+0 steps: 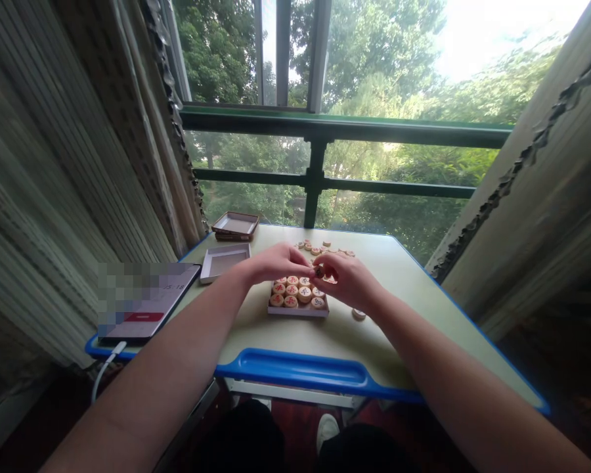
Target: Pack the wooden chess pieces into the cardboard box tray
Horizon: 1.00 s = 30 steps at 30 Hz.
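Note:
Wooden xiangqi pieces (304, 294) with red or dark characters sit in rows in a shallow open box (298, 313) on the table. Over the box's back right part, my right hand (349, 277) pinches one xiangqi piece (318, 270) between thumb and fingers. Reaching in from the other side, my left hand (283, 261) has its fingers drawn together, the tips at that same piece. My hands cover the back of the box. A single loose piece (358, 315) lies on the table to the right of the box, partly behind my right wrist.
Several loose pieces (316, 251) lie scattered behind my hands. At the left are an empty white tray (207, 270), stacked brown-edged trays (236, 235) and a tablet (152, 305) with a white cable (109, 358). The table (256, 328) has a blue edge; a railed window stands behind.

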Available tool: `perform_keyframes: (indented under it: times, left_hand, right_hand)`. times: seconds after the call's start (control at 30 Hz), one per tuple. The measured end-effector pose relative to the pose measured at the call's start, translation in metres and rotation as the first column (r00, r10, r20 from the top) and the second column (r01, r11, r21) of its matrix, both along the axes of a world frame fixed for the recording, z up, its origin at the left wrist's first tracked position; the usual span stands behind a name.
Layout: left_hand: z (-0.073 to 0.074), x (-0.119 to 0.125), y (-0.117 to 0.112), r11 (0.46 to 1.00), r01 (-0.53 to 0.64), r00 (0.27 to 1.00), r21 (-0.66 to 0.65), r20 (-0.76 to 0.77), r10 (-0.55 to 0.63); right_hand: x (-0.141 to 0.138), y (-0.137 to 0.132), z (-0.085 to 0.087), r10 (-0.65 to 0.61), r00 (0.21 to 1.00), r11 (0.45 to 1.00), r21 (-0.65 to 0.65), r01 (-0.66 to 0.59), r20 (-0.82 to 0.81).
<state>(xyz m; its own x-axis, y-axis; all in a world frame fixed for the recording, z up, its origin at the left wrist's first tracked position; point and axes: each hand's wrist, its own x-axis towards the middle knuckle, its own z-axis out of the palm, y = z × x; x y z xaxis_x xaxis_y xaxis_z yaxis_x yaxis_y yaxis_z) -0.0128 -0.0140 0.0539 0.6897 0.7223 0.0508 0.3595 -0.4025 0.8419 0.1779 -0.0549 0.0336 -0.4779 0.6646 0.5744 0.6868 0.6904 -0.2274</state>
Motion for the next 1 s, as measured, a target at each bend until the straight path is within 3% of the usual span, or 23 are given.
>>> perform_keyframes:
  times: [0.27, 0.83, 1.0]
  left_hand:
    - [0.002, -0.005, 0.003, 0.995, -0.053, 0.998, -0.085, 0.034, 0.056]
    - [0.005, -0.011, 0.002, 0.988, 0.100, 0.982, -0.117, -0.149, -0.117]
    - [0.008, -0.011, 0.000, 0.993, 0.053, 0.987, -0.109, -0.144, -0.068]
  right_hand:
    - [0.004, -0.001, 0.004, 0.053, 0.999, 0.999, 0.010, -0.053, -0.005]
    - [-0.002, -0.013, 0.009, 0.068, 0.993, 0.997, -0.037, -0.065, 0.100]
    - [-0.003, -0.018, 0.013, 0.032, 0.990, 0.999, -0.035, -0.028, 0.136]
